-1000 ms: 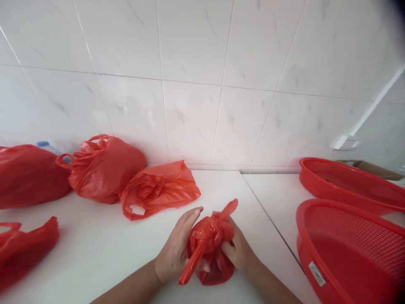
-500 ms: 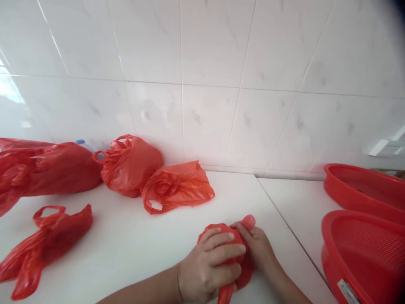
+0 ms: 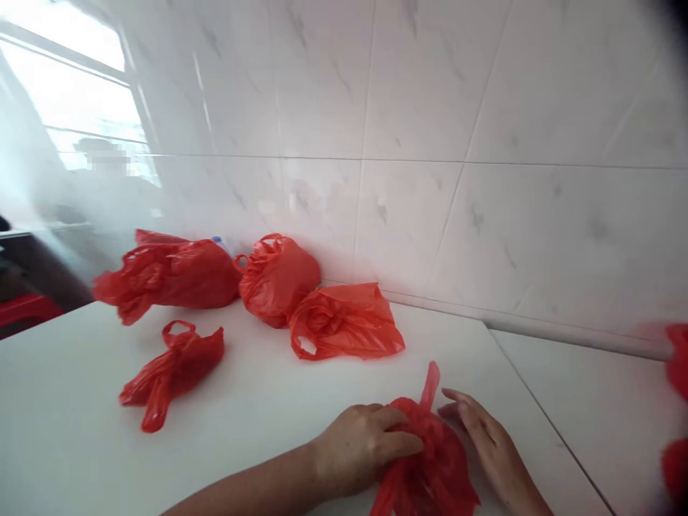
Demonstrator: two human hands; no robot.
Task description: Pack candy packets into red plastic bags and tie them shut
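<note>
A small knotted red plastic bag (image 3: 433, 459) lies on the white countertop (image 3: 258, 401) near its front edge, one handle sticking up. My left hand (image 3: 360, 446) rests on the bag's left side, fingers curled onto the plastic. My right hand (image 3: 486, 437) lies flat on the counter just right of the bag, fingers stretched out and touching its edge.
Several other red plastic bags lie on the counter: one flat (image 3: 344, 322), one bulging (image 3: 276, 276) and a long one (image 3: 166, 276) by the tiled wall, a small one (image 3: 172, 369) to the left. Red basket edges (image 3: 676, 416) show at far right. A window (image 3: 64, 93) is upper left.
The view has swung left, pushing the red baskets almost out of sight. My hands have loosened from the small bag; the right hand has opened flat beside it and the bag lies lower.
</note>
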